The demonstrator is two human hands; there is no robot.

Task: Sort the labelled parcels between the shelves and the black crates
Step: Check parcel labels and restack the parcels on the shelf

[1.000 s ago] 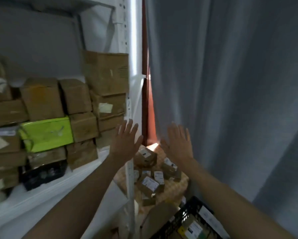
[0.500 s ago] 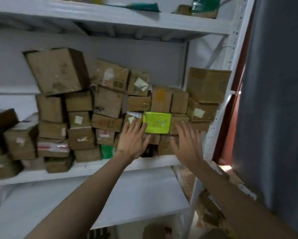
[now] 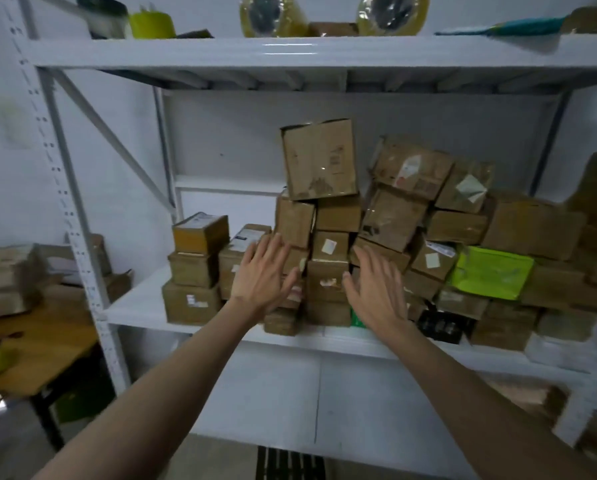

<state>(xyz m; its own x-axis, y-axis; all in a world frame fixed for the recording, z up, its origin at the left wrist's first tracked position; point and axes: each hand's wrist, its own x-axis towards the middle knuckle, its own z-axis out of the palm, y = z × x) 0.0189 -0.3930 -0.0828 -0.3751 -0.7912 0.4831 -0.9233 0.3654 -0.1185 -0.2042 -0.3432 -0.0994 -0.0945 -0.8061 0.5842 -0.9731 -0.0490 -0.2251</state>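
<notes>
A: What are the hands doing?

B: Both are reaching up toward the stack of brown parcels (image 3: pixel 328 271) on the middle shelf (image 3: pixel 141 306), at the centre of the frame. The left hand (image 3: pixel 262 275) is spreading its fingers straight and grasping nothing; it is hovering in front of the parcels at the left side of the stack. Whether the fingertips are touching cardboard I cannot tell.

A: And the other one?

B: The right hand (image 3: pixel 373 289) is likewise lying flat with fingers extended, holding nothing, just right of the left hand. A narrow column of labelled parcels is showing between the two palms.

A: How is the stack sitting?

B: Unevenly. A larger tilted box (image 3: pixel 319 159) is leaning on top, above and between the hands. A bright green package (image 3: pixel 491 271) is lying wedged among the brown ones, to the right of the right hand. Three more boxes are standing piled left of the left hand, the top yellowish box (image 3: pixel 200 232) at centre left.

A: Any crates?

B: A dark slatted edge (image 3: pixel 290 464) is peeking out at the bottom centre, under the lower shelf; I cannot tell whether it is a crate. Rolls of tape (image 3: pixel 271 13) are resting on the top shelf, and a wooden table (image 3: pixel 44 344) is standing at the lower left.
</notes>
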